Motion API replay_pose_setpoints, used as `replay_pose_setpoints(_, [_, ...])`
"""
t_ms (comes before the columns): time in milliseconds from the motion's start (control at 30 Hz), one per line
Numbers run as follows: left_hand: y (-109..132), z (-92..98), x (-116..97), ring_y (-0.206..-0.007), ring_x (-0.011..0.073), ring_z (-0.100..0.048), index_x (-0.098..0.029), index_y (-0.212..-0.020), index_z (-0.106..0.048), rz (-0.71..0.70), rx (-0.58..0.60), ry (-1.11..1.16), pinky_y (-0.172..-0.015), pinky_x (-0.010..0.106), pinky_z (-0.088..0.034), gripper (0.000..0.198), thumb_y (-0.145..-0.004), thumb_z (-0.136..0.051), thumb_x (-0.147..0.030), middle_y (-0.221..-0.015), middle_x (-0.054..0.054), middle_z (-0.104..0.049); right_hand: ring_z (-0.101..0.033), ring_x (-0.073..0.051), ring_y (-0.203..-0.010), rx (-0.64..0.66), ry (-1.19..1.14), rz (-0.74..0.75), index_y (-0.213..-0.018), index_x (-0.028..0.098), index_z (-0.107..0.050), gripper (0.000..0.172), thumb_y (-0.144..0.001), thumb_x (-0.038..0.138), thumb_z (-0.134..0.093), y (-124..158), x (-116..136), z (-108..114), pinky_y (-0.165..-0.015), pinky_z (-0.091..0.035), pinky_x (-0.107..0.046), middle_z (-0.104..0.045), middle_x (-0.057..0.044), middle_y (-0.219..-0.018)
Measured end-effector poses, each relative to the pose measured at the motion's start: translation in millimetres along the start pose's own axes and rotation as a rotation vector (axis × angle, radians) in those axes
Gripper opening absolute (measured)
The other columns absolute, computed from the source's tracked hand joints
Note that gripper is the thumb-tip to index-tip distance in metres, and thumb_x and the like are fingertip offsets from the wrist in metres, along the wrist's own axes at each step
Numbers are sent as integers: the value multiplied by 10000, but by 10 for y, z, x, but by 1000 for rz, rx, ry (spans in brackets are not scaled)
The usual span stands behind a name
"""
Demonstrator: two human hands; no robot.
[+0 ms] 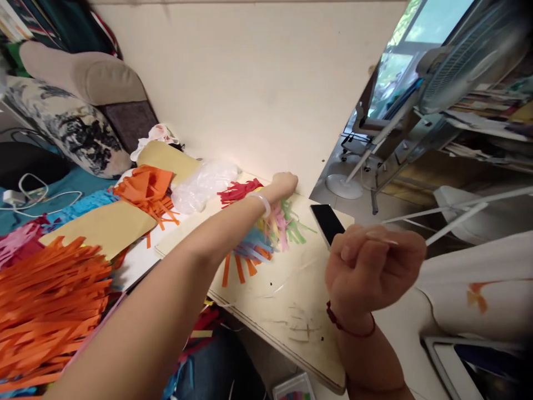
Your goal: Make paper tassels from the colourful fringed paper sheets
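Note:
My left hand [285, 183] reaches across the wooden table to the foot of the pale upright board. Its fingers look curled closed, and what they grip, if anything, is hidden. Fringed paper strips [252, 250] in blue and orange lie below that wrist, with red fringe [239, 191] to its left and pink and green fringe [291, 225] to its right. My right hand [375, 266] is raised over the table's right side, its fingers pinched together and turned up. I cannot make out anything between them. A black phone [328, 221] lies just beyond this hand.
The upright board [250, 83] closes off the table's far side. Left are orange fringe [54, 311], a tan paper sheet [108, 225] and a clear plastic bag [208, 183]. A standing fan [462, 72] is at the right. Small scraps [306, 328] dot the tabletop.

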State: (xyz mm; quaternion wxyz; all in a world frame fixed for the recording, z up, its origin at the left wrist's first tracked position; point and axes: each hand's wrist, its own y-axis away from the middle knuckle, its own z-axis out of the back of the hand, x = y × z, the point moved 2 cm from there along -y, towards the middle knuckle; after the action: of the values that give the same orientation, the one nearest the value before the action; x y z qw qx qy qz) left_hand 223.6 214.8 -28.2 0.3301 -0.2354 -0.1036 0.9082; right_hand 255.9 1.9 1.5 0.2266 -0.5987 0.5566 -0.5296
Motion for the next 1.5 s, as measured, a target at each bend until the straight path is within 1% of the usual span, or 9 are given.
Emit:
replay_pose_setpoints(133, [-66,379,285,-692,92,-593,-102,-860,-639,98,-17,120,-625,225,-481,190,-887,-582,-282,-759,30,-672,-452,-69,-440,2,25,9,-827,186,-555,58,-871,153,-572,18,13,27,-412,-381,-207,-434,60,-562])
replay_pose_setpoints(333, [248,1226,545,-475,51,-466,-175,-713,-557,121,-443,801,-461,233,-366,215,-840,-627,-334,-671,-1,-665,-500,-63,-459,28,88,-96,-818,208,-608,61,-850,157,-594,131,-116,-63,-432,-429,-193,-532,48,-591])
replay_pose_setpoints(433, [588,1425,515,-473,39,-468,-196,-758,-552,52,-573,836,-467,220,-380,261,-851,-619,-430,-629,-43,-630,-563,-75,-504,113,172,-212,-777,194,-650,48,-812,161,-640,170,-206,-123,-442,-447,-187,-619,25,-629])
replay_pose_setpoints(633, [1554,1360,207,-656,130,-681,-108,-1006,-653,-30,-299,1061,-672,279,-584,366,-805,-672,-414,-791,50,-686,-587,-73,-525,291,357,-278,-764,198,-691,46,-781,160,-670,26,-138,-328,-475,-464,-177,-679,28,-651])
replay_pose_setpoints(800, [2150,1351,2,-492,110,-649,-131,-906,-721,-35,-297,1004,-490,228,-579,182,-822,-666,-283,-768,46,-683,-560,-66,-545,529,555,15,-766,187,-659,52,-809,166,-641,-21,248,-629,-547,-463,-194,-662,28,-660])
replay_pose_setpoints(1000, [2343,1379,-89,-387,28,-541,-158,-835,-724,-141,-399,816,-353,152,-474,80,-826,-658,-202,-860,52,-682,-459,-53,-478,583,612,181,-709,177,-581,105,-792,120,-612,81,518,-754,-493,-395,-190,-550,54,-556])
replay_pose_setpoints(1167, [2411,1335,-128,-491,55,-554,-163,-817,-717,-169,-465,683,-403,151,-465,65,-820,-664,-200,-748,30,-657,-380,-40,-453,569,606,195,-718,180,-559,112,-778,102,-612,113,563,-719,-460,-336,-185,-484,76,-537])
replay_pose_setpoints(1367, [2492,1281,-138,-576,70,-594,-248,-1312,-523,-227,-535,624,-526,192,-523,505,-831,-640,-146,-974,45,-692,-359,-37,-441,576,581,115,-711,170,-569,98,-781,112,-606,126,571,-688,-458,-321,-191,-417,83,-518])
replay_pose_setpoints(1500, [2512,1254,-159,-634,75,-623,-261,-1288,-544,-320,-570,540,-578,195,-540,486,-835,-621,-105,-1104,51,-692,-355,-39,-441,597,606,79,-695,172,-567,106,-786,129,-600,125,567,-689,-454,-313,-193,-402,83,-511])
